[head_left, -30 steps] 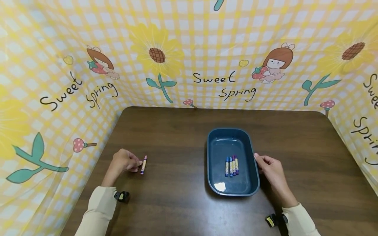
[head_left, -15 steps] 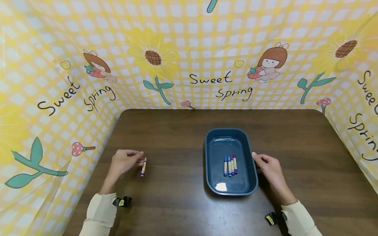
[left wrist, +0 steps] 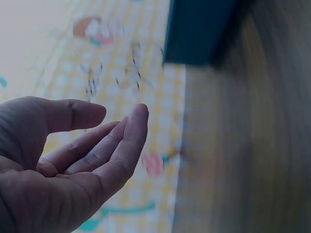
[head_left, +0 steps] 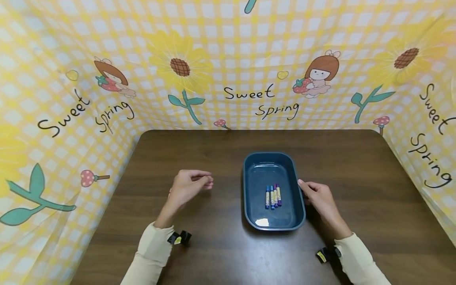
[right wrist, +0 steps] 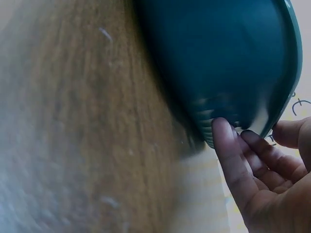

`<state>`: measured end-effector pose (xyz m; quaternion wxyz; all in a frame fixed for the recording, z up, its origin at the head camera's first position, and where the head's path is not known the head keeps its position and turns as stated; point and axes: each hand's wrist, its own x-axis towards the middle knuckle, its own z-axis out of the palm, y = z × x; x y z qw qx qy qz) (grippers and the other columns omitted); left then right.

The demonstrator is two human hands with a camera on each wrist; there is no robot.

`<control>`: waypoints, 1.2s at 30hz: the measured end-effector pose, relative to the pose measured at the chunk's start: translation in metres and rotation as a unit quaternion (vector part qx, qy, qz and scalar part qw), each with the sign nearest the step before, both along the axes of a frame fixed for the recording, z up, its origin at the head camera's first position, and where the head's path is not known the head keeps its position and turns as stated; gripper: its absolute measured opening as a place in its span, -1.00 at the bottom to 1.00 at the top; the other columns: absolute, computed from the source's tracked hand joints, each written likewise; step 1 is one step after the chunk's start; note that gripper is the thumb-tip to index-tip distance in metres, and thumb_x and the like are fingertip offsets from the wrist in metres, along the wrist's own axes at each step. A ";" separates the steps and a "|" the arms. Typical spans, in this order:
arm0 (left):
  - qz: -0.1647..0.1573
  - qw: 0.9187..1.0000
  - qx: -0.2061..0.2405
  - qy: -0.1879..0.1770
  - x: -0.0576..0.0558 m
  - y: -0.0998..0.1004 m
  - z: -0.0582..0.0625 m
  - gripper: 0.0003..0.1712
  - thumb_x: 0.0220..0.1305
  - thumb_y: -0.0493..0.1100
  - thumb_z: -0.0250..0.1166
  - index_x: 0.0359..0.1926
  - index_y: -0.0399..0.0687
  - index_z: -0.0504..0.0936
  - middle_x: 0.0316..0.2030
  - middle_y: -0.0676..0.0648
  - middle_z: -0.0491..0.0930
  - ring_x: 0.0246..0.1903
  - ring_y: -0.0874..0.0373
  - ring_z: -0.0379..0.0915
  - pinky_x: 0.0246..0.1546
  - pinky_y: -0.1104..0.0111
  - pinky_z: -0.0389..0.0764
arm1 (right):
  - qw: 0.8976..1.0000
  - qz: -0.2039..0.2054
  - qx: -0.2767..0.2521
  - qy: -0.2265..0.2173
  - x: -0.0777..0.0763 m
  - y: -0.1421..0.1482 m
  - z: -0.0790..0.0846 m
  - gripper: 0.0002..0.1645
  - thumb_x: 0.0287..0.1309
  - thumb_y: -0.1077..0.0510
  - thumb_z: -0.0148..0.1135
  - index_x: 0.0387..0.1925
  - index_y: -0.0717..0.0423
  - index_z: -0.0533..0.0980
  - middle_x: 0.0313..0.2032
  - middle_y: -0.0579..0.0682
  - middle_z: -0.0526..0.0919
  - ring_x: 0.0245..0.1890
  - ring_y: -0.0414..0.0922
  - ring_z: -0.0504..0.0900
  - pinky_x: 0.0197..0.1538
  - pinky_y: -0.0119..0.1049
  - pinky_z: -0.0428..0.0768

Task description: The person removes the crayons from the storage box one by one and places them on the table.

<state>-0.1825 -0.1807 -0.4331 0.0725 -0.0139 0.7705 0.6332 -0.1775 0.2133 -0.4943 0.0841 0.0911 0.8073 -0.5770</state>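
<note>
Left of the tray [head_left: 254,190] and well apart from it, the person's left hand [head_left: 188,188] hangs over the table [head_left: 213,229]. Its own wrist view shows nothing in its grasp: the fingers are gently bent, with a gap between them and the thumb. Across the tray, the right hand [head_left: 318,198] has hold of the right-hand side, thumb at the rim and fingertips against the outer wall.

Four crayons [head_left: 273,197], blue-ended and purple-ended, lie side by side on the tray floor, nearer the right wall than the left. Neither hand touches them.

The step in hand seems to be steadying the tray on one side, with the other hand free to work. Whatever comes next, using the left hand at the tray would call for a reach to the right; the right hand's light hold should stay firm enough to keep the crayons from rolling.

Pale sleeves [head_left: 154,247] end at the wrists, each near a small black device [head_left: 179,238]. Dark brown wood grain covers the tabletop, which has rounded far corners and a bright reflection in front of the tray. Beyond it and along both sides hangs a yellow-and-white checked cloth [head_left: 249,47], printed with flowers, cartoon girls and "Sweet Spring".
</note>
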 end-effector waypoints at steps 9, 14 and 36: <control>-0.069 0.994 -0.073 0.044 -0.007 0.072 0.015 -0.80 0.31 -0.28 0.35 -0.11 -0.30 0.77 -0.29 -0.18 0.79 -0.34 0.06 0.77 -0.23 0.28 0.79 | 1.000 -0.011 0.022 0.011 -0.004 -0.001 0.000 -0.33 0.40 -0.22 0.18 -0.10 0.38 0.66 -0.42 -0.09 0.61 -0.39 -0.23 0.59 -0.32 -0.37 0.71; -0.102 0.988 -0.102 0.056 -0.013 0.097 0.011 -0.84 0.32 -0.24 0.37 -0.14 -0.22 0.79 -0.33 -0.11 0.78 -0.36 0.11 0.76 -0.26 0.31 0.78 | 0.999 -0.008 0.027 0.016 -0.006 -0.002 -0.001 -0.32 0.40 -0.24 0.17 -0.06 0.37 0.66 -0.36 -0.06 0.65 -0.37 -0.24 0.60 -0.30 -0.37 0.72; -0.190 0.943 -0.255 0.102 -0.026 0.156 -0.018 -0.79 0.33 -0.20 0.31 -0.35 -0.18 0.85 -0.63 0.09 0.65 -0.72 0.34 0.43 -0.75 0.58 0.31 | 0.999 -0.039 -0.021 0.007 0.000 -0.003 -0.006 -0.42 0.37 -0.19 0.24 -0.31 0.32 0.64 -0.54 -0.15 0.52 -0.46 -0.26 0.57 -0.36 -0.39 0.68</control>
